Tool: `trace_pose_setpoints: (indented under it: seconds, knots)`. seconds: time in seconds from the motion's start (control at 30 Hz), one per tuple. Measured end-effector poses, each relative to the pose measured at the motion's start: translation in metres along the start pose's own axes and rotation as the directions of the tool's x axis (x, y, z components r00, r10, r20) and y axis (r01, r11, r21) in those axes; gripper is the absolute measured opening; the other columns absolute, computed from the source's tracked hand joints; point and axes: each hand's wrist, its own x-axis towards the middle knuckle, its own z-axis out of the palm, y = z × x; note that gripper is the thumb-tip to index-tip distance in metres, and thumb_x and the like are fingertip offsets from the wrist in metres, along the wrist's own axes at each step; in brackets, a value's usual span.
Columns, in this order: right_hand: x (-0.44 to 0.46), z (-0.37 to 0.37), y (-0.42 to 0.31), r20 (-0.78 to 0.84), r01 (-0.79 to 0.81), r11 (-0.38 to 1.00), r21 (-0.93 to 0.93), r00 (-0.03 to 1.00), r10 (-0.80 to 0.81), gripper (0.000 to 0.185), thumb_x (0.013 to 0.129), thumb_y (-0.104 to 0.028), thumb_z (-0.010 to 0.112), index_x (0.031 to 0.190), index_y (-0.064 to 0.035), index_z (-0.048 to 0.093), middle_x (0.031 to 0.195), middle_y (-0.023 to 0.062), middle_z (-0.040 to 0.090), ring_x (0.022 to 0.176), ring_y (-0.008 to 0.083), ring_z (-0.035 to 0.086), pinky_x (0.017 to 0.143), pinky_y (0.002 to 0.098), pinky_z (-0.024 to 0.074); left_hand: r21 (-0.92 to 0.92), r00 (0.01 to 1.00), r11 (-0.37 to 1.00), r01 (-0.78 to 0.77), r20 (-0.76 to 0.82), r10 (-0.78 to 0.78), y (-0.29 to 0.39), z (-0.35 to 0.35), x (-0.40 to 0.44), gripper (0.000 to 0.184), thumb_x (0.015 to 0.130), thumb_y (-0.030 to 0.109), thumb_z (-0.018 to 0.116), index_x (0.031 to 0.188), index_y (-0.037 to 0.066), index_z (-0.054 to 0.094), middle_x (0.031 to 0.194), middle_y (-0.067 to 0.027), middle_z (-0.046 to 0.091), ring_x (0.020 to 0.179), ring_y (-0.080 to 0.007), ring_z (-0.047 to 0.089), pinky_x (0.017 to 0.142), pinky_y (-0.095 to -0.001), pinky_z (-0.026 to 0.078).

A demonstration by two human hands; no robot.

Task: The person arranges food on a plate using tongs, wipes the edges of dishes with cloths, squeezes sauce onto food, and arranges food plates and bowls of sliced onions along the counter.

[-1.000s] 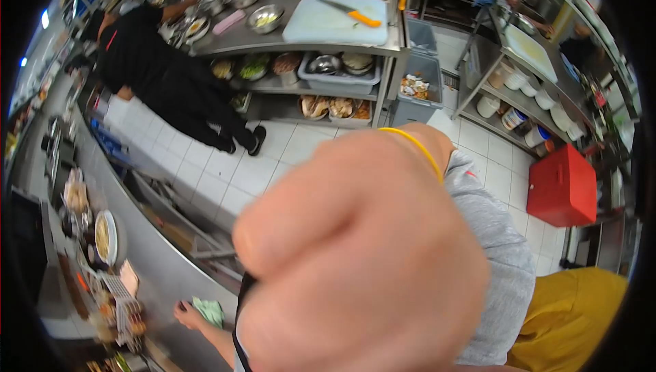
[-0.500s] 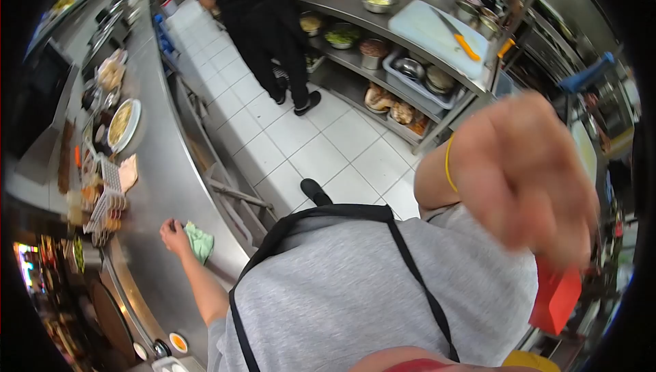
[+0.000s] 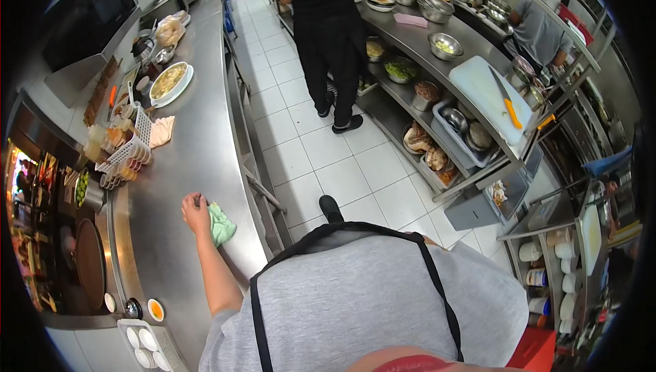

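Observation:
My left hand [image 3: 197, 213] rests over the steel counter [image 3: 171, 167], its fingers curled around something small and dark that I cannot make out. A crumpled green cloth [image 3: 221, 226] lies on the counter against the right side of that hand. Farther up the counter are a folded pinkish cloth [image 3: 162, 131], a white basket [image 3: 138, 141] of small cups and a white bowl of food [image 3: 169, 82]. Nearer to me sits a small dish of orange sauce [image 3: 156, 310]. My right hand is out of sight, with the right arm hidden beside my body.
A person in black [image 3: 318, 37] stands in the tiled aisle [image 3: 342, 174]. To the right, a steel worktable holds a cutting board [image 3: 478, 88] with an orange-handled knife [image 3: 509, 105]. A grey bin [image 3: 471, 209] stands past its end. Two people in grey work behind it.
My right hand, earlier raised close to the camera, has dropped out of view. The view has turned toward the counter and aisle. My left hand stays beside the green cloth.

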Motion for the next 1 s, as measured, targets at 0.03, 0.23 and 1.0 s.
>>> trace_pose_setpoints:
  seconds: [0.03,0.23,1.0]
  knots:
    - [0.001,-0.014,0.009,0.044,-0.123,0.985,0.124,0.992,0.118,0.028,0.078,-0.027,0.053,0.089,-0.0025,0.062,0.084,0.0112,0.065,0.069,0.023,0.064,0.061,0.0359,0.0513,0.026,1.0,1.0,0.0,0.015,-0.001,0.0,-0.001,-0.006,0.019,0.078,0.022,0.058,0.094,0.012,0.06,0.11,-0.0022,0.053,0.106,-0.024,0.046,0.092,-0.0417,0.032]
    - [-0.056,-0.078,0.001,-0.452,0.049,0.96,0.274,0.888,0.084,0.024,0.07,-0.025,0.058,0.077,-0.0024,0.059,0.065,0.0102,0.061,0.061,0.0221,0.061,0.059,0.0351,0.0495,0.002,1.0,1.0,0.016,0.015,-0.016,0.007,-0.005,-0.01,0.018,0.079,0.021,0.057,0.094,0.011,0.06,0.113,-0.0035,0.052,0.109,-0.0241,0.044,0.093,-0.0411,0.031]
    - [-0.016,-0.063,-0.035,-0.223,0.278,0.826,-0.491,0.876,-0.427,0.024,0.075,-0.027,0.054,0.083,-0.0064,0.064,0.082,0.009,0.065,0.08,0.0228,0.062,0.07,0.0342,0.0492,-0.01,1.0,1.0,-0.015,0.021,0.015,0.011,-0.008,-0.016,0.018,0.078,0.019,0.058,0.092,0.009,0.06,0.114,-0.0037,0.051,0.11,-0.0242,0.044,0.093,-0.04,0.031]
